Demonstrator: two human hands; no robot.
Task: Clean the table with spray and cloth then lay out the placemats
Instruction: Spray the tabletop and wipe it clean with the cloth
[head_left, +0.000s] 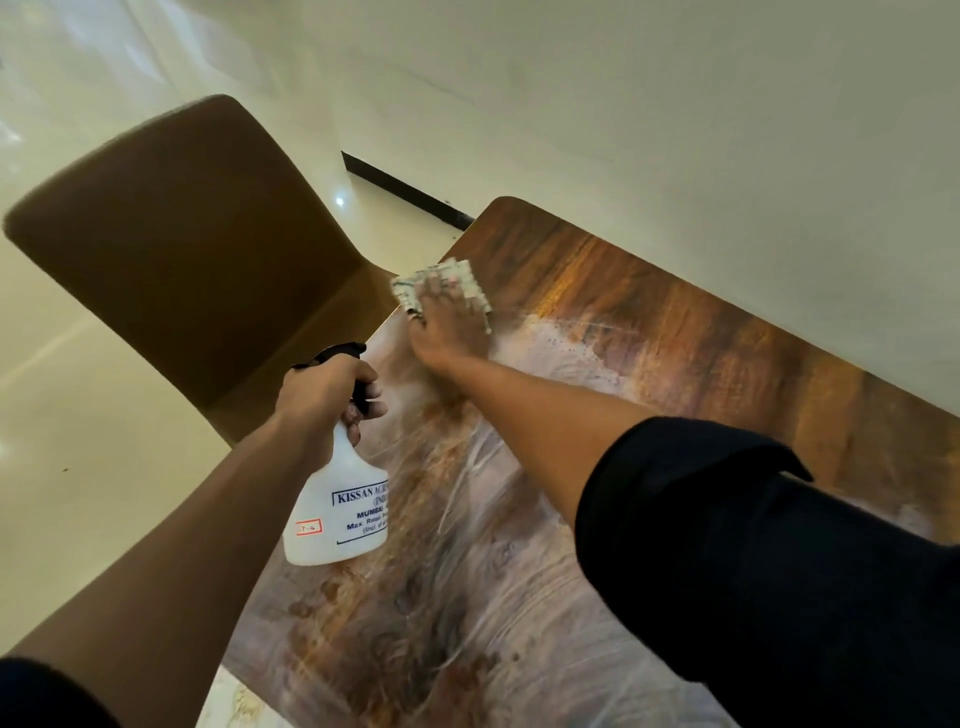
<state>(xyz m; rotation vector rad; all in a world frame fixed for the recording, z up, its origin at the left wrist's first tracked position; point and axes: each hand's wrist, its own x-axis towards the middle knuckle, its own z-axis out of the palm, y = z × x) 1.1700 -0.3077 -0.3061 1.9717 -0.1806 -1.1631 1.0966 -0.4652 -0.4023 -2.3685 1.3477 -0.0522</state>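
A wooden table (701, 332) runs from the bottom middle to the upper right, its near part streaked with wet smears. My left hand (324, 395) grips the neck and black trigger of a white spray bottle (340, 514), held upright above the table's left edge. My right hand (449, 332) reaches across to the far left corner and presses flat on a pale checked cloth (441, 283), which is blurred. The cloth lies on the tabletop under my fingers. No placemats are in view.
A brown chair (187, 249) stands close against the table's left side, its back rising toward me. A pale wall (675, 130) runs along the table's far side. Glossy cream floor (78, 493) lies to the left.
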